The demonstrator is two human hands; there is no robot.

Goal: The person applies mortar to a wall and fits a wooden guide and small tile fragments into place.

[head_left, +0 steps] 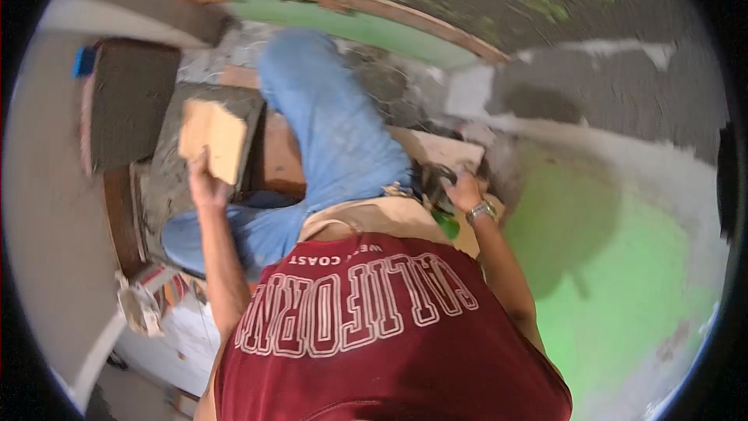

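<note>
My left hand [206, 179] holds a tan, flat board piece [214, 136] with uneven edges, raised over a cement-smeared panel [167, 156]. Beside my right hip, my right hand [466, 192] is closed on or among dark items [432, 183] that I cannot make out. A small green object [446, 224] sits just below these, and a pale board [436, 144] lies behind that hand. My legs in blue jeans [327, 125] are bent between the two hands.
A cement-coated block [128, 101] stands at the left, with a blue item [84, 62] behind it. A wood-edged green ledge [351, 23] crosses the top. Green-painted wall [592, 242] borders my right. Pale bags or cloths [140, 304] lie at lower left.
</note>
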